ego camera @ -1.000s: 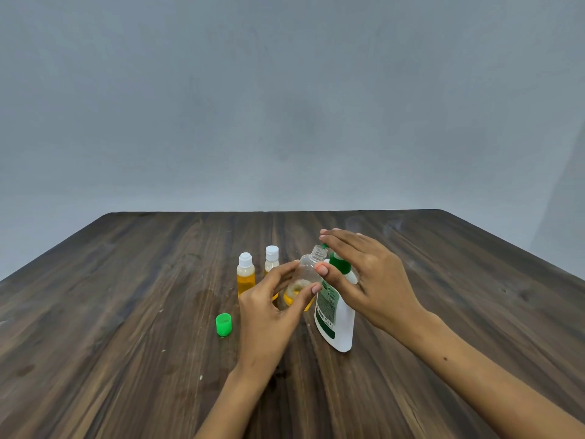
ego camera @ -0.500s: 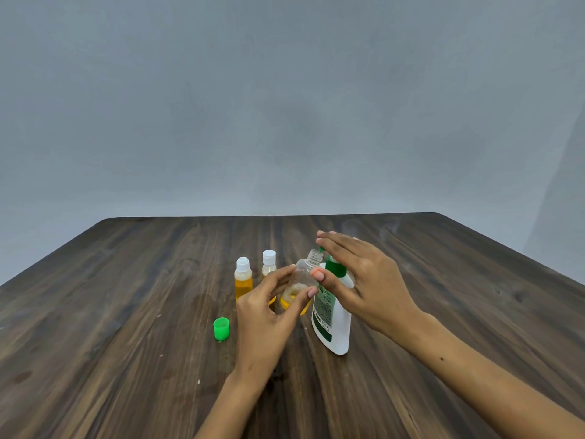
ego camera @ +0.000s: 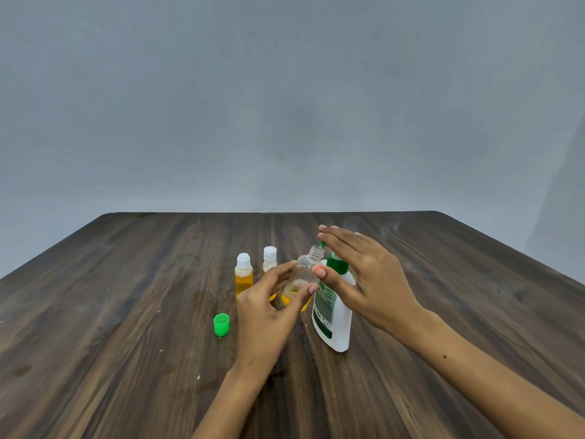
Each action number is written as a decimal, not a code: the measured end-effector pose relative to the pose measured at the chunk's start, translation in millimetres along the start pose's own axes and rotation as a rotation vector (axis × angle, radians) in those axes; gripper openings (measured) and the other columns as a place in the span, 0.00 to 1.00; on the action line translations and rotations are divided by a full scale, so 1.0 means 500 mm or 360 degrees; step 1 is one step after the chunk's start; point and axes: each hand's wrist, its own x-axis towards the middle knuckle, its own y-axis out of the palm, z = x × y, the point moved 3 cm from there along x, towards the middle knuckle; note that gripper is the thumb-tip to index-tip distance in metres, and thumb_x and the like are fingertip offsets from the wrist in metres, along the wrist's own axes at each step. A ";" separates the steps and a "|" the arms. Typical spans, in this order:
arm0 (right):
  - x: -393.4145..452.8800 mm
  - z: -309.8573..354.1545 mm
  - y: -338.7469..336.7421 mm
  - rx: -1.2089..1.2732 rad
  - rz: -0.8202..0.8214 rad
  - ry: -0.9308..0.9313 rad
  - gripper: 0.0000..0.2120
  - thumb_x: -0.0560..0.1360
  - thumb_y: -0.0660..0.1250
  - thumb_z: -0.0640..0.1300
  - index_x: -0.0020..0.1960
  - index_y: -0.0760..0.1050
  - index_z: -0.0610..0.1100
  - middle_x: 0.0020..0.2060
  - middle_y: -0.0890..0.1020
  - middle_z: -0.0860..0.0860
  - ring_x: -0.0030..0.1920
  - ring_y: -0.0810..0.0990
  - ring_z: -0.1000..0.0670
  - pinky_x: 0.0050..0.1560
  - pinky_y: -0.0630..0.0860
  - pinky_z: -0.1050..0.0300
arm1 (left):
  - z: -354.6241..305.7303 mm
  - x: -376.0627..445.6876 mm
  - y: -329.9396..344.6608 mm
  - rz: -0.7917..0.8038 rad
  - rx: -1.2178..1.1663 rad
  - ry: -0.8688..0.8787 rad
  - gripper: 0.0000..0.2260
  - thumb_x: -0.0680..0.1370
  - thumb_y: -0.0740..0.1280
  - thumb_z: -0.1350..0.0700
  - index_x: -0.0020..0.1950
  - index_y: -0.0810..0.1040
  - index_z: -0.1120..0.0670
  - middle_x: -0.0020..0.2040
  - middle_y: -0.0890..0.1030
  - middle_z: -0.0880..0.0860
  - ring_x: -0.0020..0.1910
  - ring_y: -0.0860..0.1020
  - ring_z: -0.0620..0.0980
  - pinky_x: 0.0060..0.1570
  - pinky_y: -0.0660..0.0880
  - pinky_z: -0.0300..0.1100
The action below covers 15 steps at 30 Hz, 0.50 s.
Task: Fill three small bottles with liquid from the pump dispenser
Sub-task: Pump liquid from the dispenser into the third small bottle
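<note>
From your head camera you see three small bottles, one pump dispenser and one loose green cap (ego camera: 221,324) on the wooden tabletop (ego camera: 126,312). Two capped bottles, the left one (ego camera: 243,278) and the one behind it (ego camera: 269,263), stand near the tabletop's middle, each with a white cap and yellow liquid inside. Your left hand (ego camera: 266,312) curls its fingers and thumb round the third bottle (ego camera: 304,277), uncapped, tilted, with a little yellow liquid at its bottom. Its open neck sits just beside the green spout of the white pump dispenser (ego camera: 332,315), standing right of centre. Your right hand (ego camera: 370,280) lies with straight fingers over the pump head, thumb against the dispenser's shoulder. The green cap lies nearer the front edge, left of your left hand.
</note>
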 end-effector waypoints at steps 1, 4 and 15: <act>0.000 0.001 0.000 0.0000 -0.0004 0.0009 0.30 0.77 0.51 0.66 0.63 0.76 0.45 0.63 0.77 0.53 0.65 0.73 0.54 0.64 0.69 0.56 | 0.001 0.000 0.001 -0.0002 -0.0001 0.0001 0.19 0.69 0.76 0.50 0.57 0.82 0.56 0.50 0.85 0.46 0.51 0.82 0.40 0.52 0.79 0.37; 0.002 0.004 0.002 0.0008 -0.0020 0.0028 0.31 0.77 0.51 0.66 0.61 0.78 0.45 0.60 0.79 0.53 0.62 0.75 0.54 0.62 0.70 0.57 | 0.003 0.000 0.003 -0.0003 0.0009 0.0001 0.18 0.69 0.76 0.52 0.56 0.82 0.57 0.50 0.85 0.46 0.51 0.83 0.40 0.52 0.79 0.38; -0.004 0.001 0.005 -0.0038 0.0003 0.0013 0.32 0.77 0.50 0.67 0.63 0.76 0.45 0.63 0.77 0.53 0.65 0.72 0.54 0.64 0.65 0.59 | -0.004 0.000 0.001 -0.0006 -0.0010 -0.0014 0.19 0.69 0.74 0.47 0.56 0.81 0.53 0.50 0.84 0.45 0.51 0.82 0.39 0.52 0.78 0.35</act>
